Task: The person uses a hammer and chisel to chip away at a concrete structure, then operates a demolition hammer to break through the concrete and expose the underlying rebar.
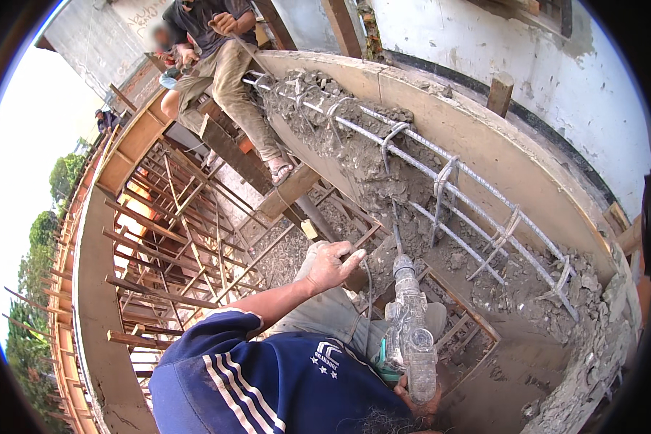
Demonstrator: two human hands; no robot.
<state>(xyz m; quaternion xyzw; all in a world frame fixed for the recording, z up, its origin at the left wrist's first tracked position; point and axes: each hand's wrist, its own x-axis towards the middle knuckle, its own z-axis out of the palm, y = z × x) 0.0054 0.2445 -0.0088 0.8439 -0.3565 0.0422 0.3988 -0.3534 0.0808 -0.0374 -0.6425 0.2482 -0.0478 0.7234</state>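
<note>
A dusty rotary hammer (412,329) stands nearly upright between my legs, its chisel (398,224) pointing away from me. The chisel's tip meets broken grey concrete (372,170) beside exposed ribbed rebar (430,172) tied with bent stirrups. My right hand (422,405), at the lower edge, is closed around the hammer's rear end; its fingers are partly hidden. Away to the left, my dusty left hand (333,264) rests by my knee, apart from the tool. Its fingers are loosely bent with the thumb side stretched out, and nothing shows in it.
A curved formwork panel (477,148) runs along the rebar. At upper left another person (228,94) sits on the formwork, a sandalled foot on a wooden block (288,192). Wooden props (188,231) fill the drop below left. An opening with a wooden frame (484,325) lies right of the hammer.
</note>
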